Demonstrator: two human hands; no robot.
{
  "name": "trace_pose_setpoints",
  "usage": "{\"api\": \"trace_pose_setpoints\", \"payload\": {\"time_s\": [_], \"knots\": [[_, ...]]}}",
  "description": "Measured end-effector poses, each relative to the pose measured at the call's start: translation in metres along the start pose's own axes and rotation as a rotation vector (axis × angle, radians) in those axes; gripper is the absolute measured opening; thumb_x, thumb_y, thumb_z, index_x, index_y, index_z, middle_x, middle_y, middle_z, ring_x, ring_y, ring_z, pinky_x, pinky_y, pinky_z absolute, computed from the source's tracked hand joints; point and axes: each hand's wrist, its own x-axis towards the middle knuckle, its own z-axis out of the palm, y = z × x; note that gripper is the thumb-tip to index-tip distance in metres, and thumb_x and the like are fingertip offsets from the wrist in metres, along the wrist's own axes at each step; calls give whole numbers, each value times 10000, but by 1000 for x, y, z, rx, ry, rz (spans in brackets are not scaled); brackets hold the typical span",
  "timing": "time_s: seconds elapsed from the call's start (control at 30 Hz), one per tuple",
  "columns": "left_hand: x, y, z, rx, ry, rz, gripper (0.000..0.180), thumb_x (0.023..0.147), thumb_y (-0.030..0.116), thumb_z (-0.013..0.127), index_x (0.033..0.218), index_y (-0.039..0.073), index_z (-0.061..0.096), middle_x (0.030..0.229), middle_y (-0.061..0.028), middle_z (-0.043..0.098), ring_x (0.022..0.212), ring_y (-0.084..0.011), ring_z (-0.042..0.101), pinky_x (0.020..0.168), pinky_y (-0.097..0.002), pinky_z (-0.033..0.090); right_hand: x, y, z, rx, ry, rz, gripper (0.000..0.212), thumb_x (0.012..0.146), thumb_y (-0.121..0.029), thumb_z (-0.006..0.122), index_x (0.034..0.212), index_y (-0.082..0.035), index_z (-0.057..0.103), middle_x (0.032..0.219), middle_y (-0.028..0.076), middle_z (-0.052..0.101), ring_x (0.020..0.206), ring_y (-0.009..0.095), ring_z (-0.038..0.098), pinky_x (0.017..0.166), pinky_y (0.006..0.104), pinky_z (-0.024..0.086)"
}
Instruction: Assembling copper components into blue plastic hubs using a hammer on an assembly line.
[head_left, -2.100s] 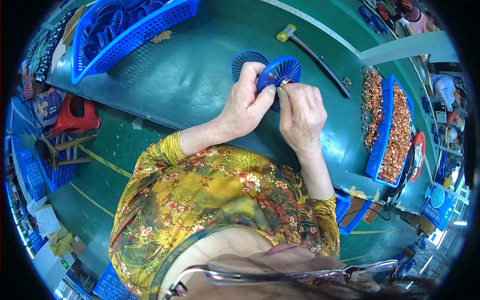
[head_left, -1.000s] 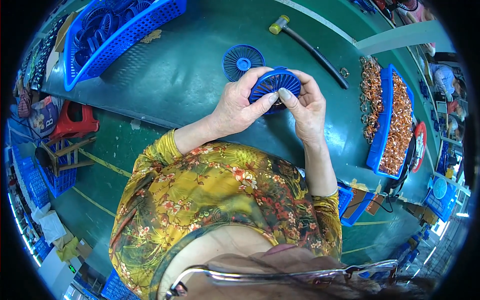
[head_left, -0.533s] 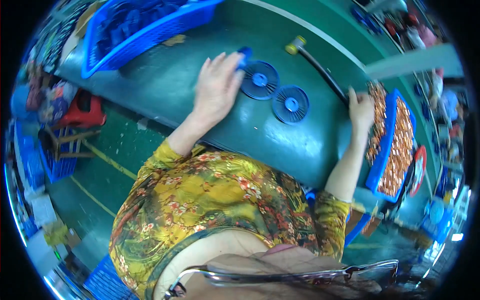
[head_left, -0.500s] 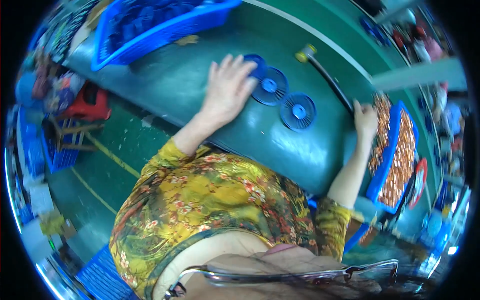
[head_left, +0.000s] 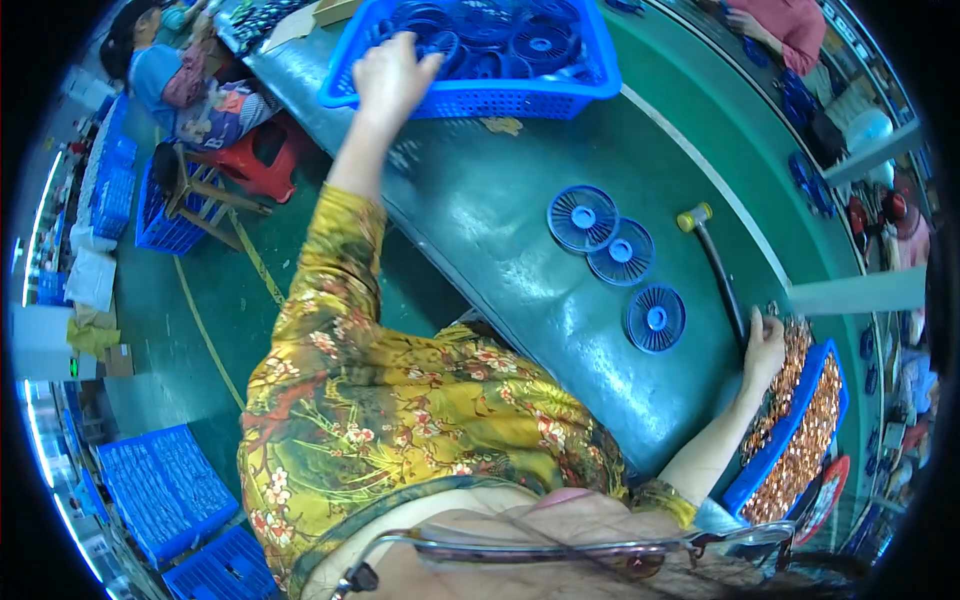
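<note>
My left hand (head_left: pixel 392 78) is stretched over the near left rim of a blue crate (head_left: pixel 500 103), thumb held away from the fingers. Round blue slatted fan-like parts (head_left: pixel 540 44) fill that crate. Nothing shows in the hand, though its fingertips are partly hidden. My right hand (head_left: pixel 765 352) is closed beside the handle end of a hammer (head_left: pixel 718 265), at a pile of small copper-coloured pieces (head_left: pixel 795 350); what its fingers pinch, if anything, is too small to make out. On the table lie three round blue slatted parts, a far one (head_left: pixel 583 218), a middle one (head_left: pixel 621 252) and a near one (head_left: pixel 656 319).
A long blue tray (head_left: pixel 770 440) of copper-coloured pieces stands at the right, with a red round object (head_left: pixel 828 495) beyond it. A co-worker (head_left: pixel 165 85) sits far left near a red stool (head_left: pixel 262 165) and a wooden stool (head_left: pixel 205 195). Blue crates (head_left: pixel 165 490) stand lower left.
My left hand has left the round blue parts on the table and moved left and away to the crate. The view has turned left; my right hand stays by the hammer handle.
</note>
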Motion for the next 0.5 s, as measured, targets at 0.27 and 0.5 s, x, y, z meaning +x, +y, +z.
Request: {"api": "trace_pose_setpoints", "payload": {"time_s": [0.27, 0.5], "knots": [[63, -75, 48, 164, -501, -18, 523, 828, 241, 533, 1348, 279, 494, 1300, -151, 557, 1169, -348, 551, 981, -441, 435, 11, -19, 12, -48, 19, -11, 296, 793, -345, 691, 782, -56, 626, 777, 151, 643, 750, 336, 620, 675, 433, 487], [36, -46, 24, 104, 33, -194, 488, 840, 335, 510, 1319, 243, 493, 1076, -237, 646, 939, -408, 644, 815, -482, 496, 9, -25, 7, -37, 139, 69, 398, 792, -327, 711, 1084, -73, 621, 974, 158, 628, 893, 315, 625, 779, 429, 495]]}}
